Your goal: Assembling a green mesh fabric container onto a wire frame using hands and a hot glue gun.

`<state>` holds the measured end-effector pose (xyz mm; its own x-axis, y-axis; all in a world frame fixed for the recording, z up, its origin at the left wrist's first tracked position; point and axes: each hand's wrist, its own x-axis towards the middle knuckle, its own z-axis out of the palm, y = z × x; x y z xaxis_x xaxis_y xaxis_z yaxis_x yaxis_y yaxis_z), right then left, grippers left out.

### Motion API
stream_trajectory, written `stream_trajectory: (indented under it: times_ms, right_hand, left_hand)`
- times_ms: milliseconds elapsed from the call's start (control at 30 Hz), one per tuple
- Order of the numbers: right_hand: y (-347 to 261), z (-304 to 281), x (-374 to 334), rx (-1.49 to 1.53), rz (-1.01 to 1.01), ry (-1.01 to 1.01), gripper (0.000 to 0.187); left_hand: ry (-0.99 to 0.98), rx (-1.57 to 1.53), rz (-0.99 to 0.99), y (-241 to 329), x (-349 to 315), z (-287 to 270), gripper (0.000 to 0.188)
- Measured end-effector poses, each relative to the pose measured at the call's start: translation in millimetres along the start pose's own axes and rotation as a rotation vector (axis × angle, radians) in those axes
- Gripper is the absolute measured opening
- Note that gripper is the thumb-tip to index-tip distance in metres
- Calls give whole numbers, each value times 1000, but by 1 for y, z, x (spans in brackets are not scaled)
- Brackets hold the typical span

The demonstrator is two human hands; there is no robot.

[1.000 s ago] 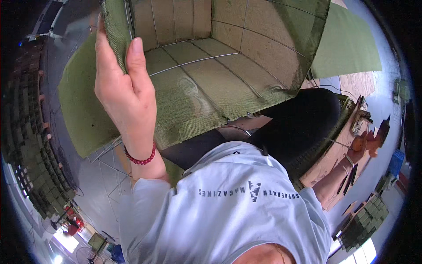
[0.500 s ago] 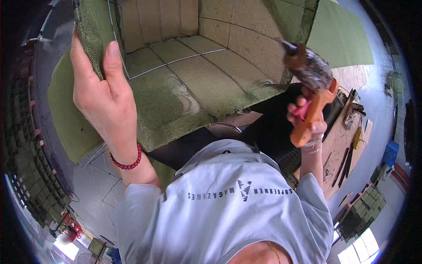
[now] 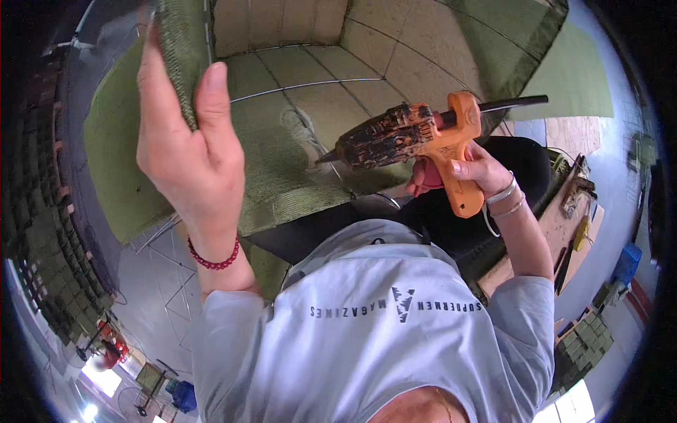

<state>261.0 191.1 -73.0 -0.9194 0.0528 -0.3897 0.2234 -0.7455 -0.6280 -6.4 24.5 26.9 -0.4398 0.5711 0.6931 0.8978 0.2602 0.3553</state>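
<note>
Head view, one glue gun [image 3: 416, 137], perhaps one basket [image 3: 338, 92]

A single view, from a camera worn on the person's head, looking steeply down along the body. The person's own grey shirt [image 3: 374, 331] fills the lower middle of the frame, very near the lens. The left hand [image 3: 187, 148] rises at upper left and the right hand [image 3: 469, 169] at centre right, both close. The fisheye lens bends the floor [image 3: 151, 275] and the far shelves toward the dark rounded rim.
</note>
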Motion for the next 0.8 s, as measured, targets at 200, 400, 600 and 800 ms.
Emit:
stream_trajectory:
  times_ms: [200,400,600,800]
  right_hand:
    - [2,-3,26,76,85,-154,53]
    - [7,-5,52,-3,151,-235,48]
    - [21,-11,75,6,194,-301,47]
    - [18,-7,75,109,236,-357,50]
  left_hand:
    - [-2,97,15,-1,-7,-2,43]
    - [-48,85,6,3,-15,-1,40]
    - [-74,13,59,3,-19,0,40]
    - [-69,-69,5,6,-17,3,40]
